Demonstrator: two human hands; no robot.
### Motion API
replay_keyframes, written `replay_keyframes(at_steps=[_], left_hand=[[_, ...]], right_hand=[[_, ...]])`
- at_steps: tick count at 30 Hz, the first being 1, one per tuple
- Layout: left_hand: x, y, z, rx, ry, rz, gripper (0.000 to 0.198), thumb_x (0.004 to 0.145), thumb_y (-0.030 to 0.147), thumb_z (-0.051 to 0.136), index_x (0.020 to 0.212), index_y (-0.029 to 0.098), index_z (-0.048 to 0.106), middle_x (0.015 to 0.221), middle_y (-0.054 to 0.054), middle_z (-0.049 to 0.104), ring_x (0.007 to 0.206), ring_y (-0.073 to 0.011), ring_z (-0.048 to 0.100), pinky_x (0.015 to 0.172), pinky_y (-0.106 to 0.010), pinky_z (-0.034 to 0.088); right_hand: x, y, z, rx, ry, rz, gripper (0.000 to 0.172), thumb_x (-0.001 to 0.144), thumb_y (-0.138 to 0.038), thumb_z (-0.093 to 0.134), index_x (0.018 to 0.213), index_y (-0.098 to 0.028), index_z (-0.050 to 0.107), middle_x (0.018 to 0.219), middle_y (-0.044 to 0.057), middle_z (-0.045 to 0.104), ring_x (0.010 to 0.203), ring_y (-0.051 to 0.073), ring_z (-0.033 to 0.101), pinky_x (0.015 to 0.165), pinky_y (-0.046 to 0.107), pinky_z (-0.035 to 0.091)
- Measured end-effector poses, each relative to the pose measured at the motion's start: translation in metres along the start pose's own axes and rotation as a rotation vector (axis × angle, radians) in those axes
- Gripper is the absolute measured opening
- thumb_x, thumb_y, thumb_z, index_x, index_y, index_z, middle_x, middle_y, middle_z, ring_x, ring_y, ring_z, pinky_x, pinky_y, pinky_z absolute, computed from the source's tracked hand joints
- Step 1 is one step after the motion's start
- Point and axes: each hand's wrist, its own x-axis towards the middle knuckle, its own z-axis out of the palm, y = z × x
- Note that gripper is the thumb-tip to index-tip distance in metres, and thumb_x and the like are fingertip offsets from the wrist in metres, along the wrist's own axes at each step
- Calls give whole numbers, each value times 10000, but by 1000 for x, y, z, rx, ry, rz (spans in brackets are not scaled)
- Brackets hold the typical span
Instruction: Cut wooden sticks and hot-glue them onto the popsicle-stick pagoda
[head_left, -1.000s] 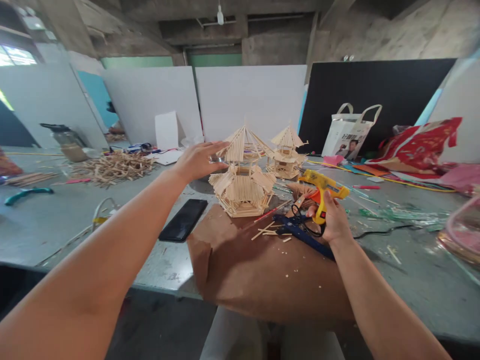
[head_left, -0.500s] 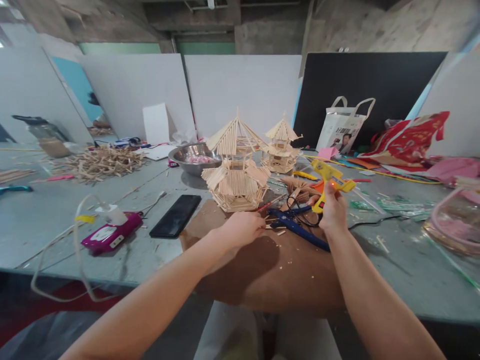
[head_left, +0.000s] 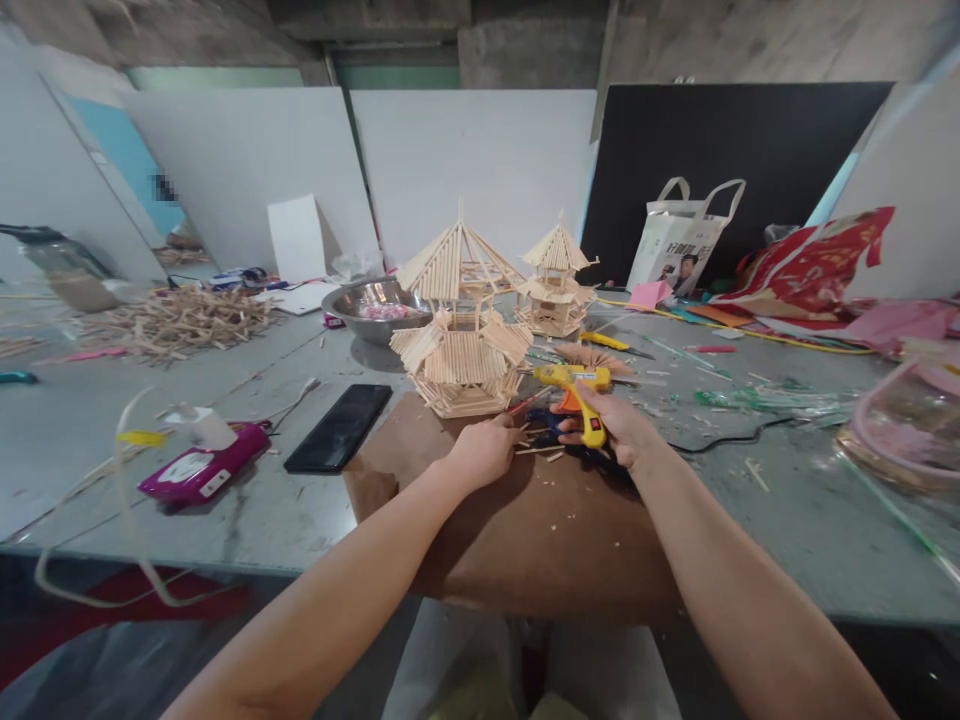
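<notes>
My right hand (head_left: 619,428) grips a yellow glue gun (head_left: 576,388) with its nozzle pointing left, low over the brown paper sheet (head_left: 525,520). My left hand (head_left: 484,450) is closed in a pinch on a thin wooden stick (head_left: 536,449) lying on the paper, just in front of the large stick pagoda (head_left: 461,340). A smaller stick pagoda (head_left: 555,280) stands behind it. Loose sticks and blue scissors (head_left: 555,425) lie between my hands, partly hidden by the right hand.
A black phone (head_left: 339,428) lies left of the paper, a pink pack with a white charger (head_left: 202,460) further left. A steel bowl (head_left: 367,310), a pile of sticks (head_left: 180,320), a white tote bag (head_left: 679,245) and red cloth (head_left: 810,275) stand on the grey table (head_left: 787,520).
My left hand came down from the pagoda roof to the sticks on the paper. My right hand lowered the glue gun and swung it leftward toward the left hand.
</notes>
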Motion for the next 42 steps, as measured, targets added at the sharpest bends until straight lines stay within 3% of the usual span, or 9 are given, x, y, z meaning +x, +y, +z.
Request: replay_keyframes(at_steps=[5,11,18,23,25,29,35,38,42], left_hand=[[-5,0,3,-13,42,29,345,769,216,336,1022,293,559,980,-40,532,822,-172,552,655,-274,445],[-6,1,2,-40,34,10,347,788,241,324,1025,327,562,990,-28,530,846,-163,545,669,-260,437],[-5,-2,3,-49,21,-24,310,771,212,355,974,290,578,999,-32,536,858,-168,546,681,-263,429],[-5,-8,2,-35,13,-95,273,775,221,351,926,249,577,955,-48,554,831,-175,559,668,-278,433],[-4,-9,2,-37,12,-123,265,776,222,353,926,243,571,957,-53,557,820,-175,563,666,-279,434],[-3,-10,2,-27,28,-153,262,787,240,341,928,236,562,965,-56,562,809,-175,566,660,-280,434],[-4,-6,2,5,52,-250,322,824,306,277,931,225,569,960,-71,551,797,-175,569,653,-287,436],[-1,2,-3,33,121,-204,361,833,317,240,949,207,564,957,-86,532,782,-186,571,615,-295,445],[27,20,-18,58,113,-45,258,777,155,346,905,149,570,880,-97,556,800,-188,567,644,-281,451]], right_hand=[[-6,-2,5,-17,-43,-20,238,701,-379,564,761,-149,569,702,58,654,560,164,617,383,247,483],[-1,0,5,-36,82,-249,247,661,-385,602,763,-161,588,649,29,643,569,145,620,349,169,439],[5,2,-3,-28,107,-310,326,597,-445,631,772,-173,585,651,7,632,576,129,612,386,172,445],[8,-2,-9,79,141,-437,318,582,-446,633,738,-178,565,630,-8,623,529,119,602,407,193,451],[9,-7,-14,144,189,-509,306,594,-442,617,728,-173,558,633,-9,624,470,102,583,388,192,441],[7,-20,-26,279,414,-630,275,632,-436,567,741,-186,529,583,-41,603,378,72,532,403,207,461],[10,-21,-36,330,573,-619,262,652,-438,530,753,-202,486,574,-77,571,310,44,473,343,181,424],[14,-14,-32,237,557,-679,299,625,-464,554,730,-194,478,588,-78,568,308,49,484,305,173,387],[14,-7,-21,164,508,-666,354,612,-492,560,737,-167,500,591,-47,588,292,51,471,281,169,344]])
